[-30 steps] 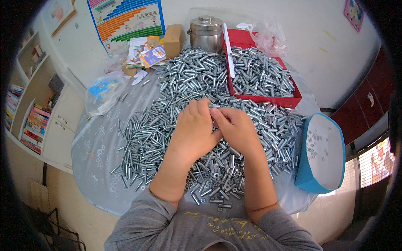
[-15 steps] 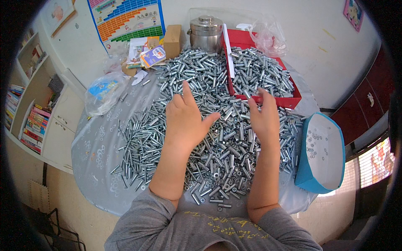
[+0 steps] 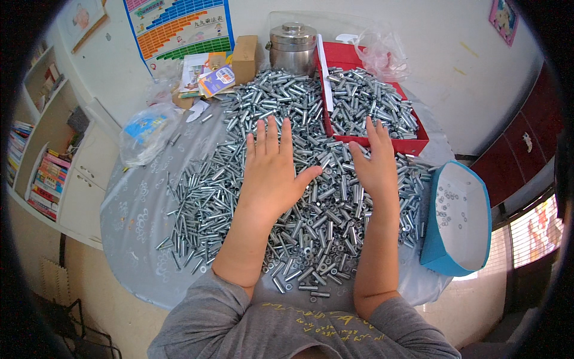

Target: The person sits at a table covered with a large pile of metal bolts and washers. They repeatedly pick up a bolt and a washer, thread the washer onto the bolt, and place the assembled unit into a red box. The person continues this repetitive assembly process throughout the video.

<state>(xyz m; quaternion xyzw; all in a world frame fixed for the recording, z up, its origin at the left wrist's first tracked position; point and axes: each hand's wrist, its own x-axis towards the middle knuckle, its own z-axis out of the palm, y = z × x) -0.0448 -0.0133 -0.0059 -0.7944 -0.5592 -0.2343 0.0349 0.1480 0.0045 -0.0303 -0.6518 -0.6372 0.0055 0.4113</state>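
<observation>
A big heap of silvery metal sleeves and bolts (image 3: 203,197) spreads over the table, with small nuts and washers among them at the near side. My left hand (image 3: 267,164) is over the middle of the heap, palm down, fingers stretched and thumb out to the right; nothing shows in it. Just in front of the red box (image 3: 412,146), my right hand (image 3: 379,170) has its fingers extended and its thumb apart, also with nothing visible in it. More of the same metal pieces (image 3: 373,99) fill the box. Whether either palm touches the heap cannot be told.
A blue bin with a white inside (image 3: 463,221), holding several small rings, stands at the right. Behind the heap are a steel pot (image 3: 293,51), a cardboard box (image 3: 244,60) and booklets (image 3: 215,81). A plastic bag (image 3: 143,134) lies left on the grey tablecloth (image 3: 134,239).
My left hand has straightened its curled fingers. My right hand no longer shows the metal piece seen at its fingertips before; its fingers have extended.
</observation>
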